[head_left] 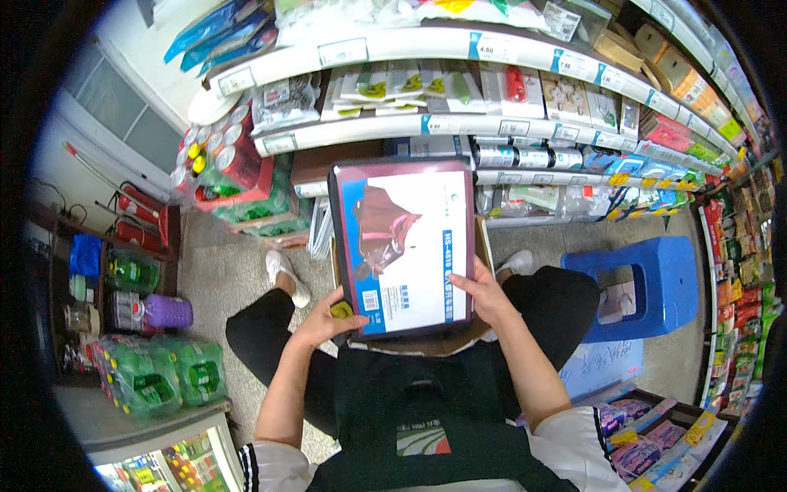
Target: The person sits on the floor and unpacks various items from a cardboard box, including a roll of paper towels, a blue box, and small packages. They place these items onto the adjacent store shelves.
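Between my hands is a flat packaged motorcycle raincoat (412,252), its printed front facing up. The front pictures a covered motorcycle and bears writing and a barcode. My left hand (329,320) grips the lower left corner, thumb on top. A small yellow-green item (342,309) shows beside that thumb; what it is I cannot tell. My right hand (482,292) holds the right edge, with its thumb over the front. Under the package is a cardboard box (424,349) between my knees, its contents hidden.
Store shelves (393,126) with hanging and boxed goods rise in front. A blue plastic stool (667,289) stands at right. Shrink-wrapped green bottles (154,372) and fire extinguishers (138,206) are at left. Stacked cans (237,154) flank the shelf. Packaged goods (645,436) lie at lower right.
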Demonstrator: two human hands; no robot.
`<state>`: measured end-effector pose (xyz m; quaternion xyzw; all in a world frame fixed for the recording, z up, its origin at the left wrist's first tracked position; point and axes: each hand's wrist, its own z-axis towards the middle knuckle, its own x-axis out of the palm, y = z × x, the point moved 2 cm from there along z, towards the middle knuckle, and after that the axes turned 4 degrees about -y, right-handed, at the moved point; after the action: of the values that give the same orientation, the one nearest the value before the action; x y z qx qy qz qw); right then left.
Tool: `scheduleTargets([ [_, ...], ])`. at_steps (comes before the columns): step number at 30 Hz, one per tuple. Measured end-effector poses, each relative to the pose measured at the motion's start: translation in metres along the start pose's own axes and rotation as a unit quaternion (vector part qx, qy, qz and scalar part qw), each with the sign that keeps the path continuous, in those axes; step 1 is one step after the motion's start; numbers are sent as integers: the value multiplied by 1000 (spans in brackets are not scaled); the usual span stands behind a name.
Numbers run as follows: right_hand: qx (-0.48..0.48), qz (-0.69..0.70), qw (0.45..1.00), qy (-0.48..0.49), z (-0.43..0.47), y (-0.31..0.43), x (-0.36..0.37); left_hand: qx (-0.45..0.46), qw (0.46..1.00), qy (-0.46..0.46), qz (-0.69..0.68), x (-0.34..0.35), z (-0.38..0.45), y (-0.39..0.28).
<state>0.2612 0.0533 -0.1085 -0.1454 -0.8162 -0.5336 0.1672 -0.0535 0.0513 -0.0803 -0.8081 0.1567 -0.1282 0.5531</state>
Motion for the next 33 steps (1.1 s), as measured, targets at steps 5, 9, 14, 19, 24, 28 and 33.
scheduleTargets([
  [5, -27, 3, 1000, 11, -20, 4, 7, -42, 996, -53, -58, 4, -22, -18],
  [9, -46, -2, 999, 20, -26, -2, 4, 23, 995, -78, -53, 10, -27, -28],
  [14, -70, -46, 994, 62, -35, 9, 10, 29, 995, -91, -36, 10, -29, -21],
  [19, -25, -71, 997, -21, -25, -11, 7, -58, 991, -119, -8, 7, -17, 12],
  [24, 24, -220, 972, -79, -1, -64, -23, -159, 960, -186, 134, 11, 11, 76],
  [28, 76, -255, 961, -74, 21, -87, -34, -208, 891, -159, 372, 5, 41, 126],
  [33, 112, -295, 941, -121, 59, -128, -50, -258, 850, -118, 444, 11, 79, 140],
])
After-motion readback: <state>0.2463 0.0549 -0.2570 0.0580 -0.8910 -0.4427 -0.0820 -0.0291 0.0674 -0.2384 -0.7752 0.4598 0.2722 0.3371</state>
